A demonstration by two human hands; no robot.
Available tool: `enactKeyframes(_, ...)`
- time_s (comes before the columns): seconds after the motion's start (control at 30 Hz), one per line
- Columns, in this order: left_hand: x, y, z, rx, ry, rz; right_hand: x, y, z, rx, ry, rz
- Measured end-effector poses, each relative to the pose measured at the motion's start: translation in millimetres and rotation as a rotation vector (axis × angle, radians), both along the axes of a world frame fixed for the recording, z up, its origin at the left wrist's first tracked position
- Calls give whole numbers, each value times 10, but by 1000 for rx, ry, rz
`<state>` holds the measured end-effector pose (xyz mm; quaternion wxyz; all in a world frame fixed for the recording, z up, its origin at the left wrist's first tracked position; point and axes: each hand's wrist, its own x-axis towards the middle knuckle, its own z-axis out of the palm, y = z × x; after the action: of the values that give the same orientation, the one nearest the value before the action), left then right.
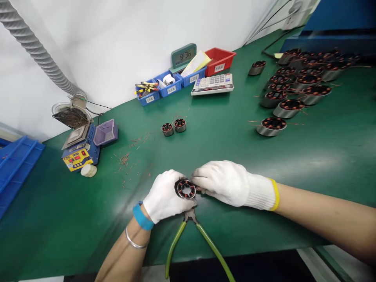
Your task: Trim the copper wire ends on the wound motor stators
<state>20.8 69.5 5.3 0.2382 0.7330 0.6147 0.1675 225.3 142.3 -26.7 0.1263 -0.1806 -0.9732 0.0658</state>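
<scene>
My left hand (167, 196), in a white glove, is wrapped round a small motor stator (186, 189) with a metal rim, black inner teeth and copper windings. The stator's open face is turned up toward me. At its right edge, my gloved right hand (221, 182) has its fingers pinched together. What they pinch is hidden, though a reddish-brown bit shows below the fingertips. Just under my left hand lie cutting pliers (190, 215) with green handles spread apart, pointing toward the stator and reaching over the table's front edge.
Two stators (174, 127) stand mid-table beside scattered copper wire clippings (124, 159). Several more stators (272, 126) stand at the right. A calculator (213, 83), blue bins (170, 87), a red bin (220, 60) and a clock (183, 56) line the wall. A blue-and-yellow device (79, 156) sits left.
</scene>
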Motion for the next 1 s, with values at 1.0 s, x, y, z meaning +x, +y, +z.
enactKeyframes(1.0,81,-75,99,-533,-990,122,-70,-210,457,-877,278,-288)
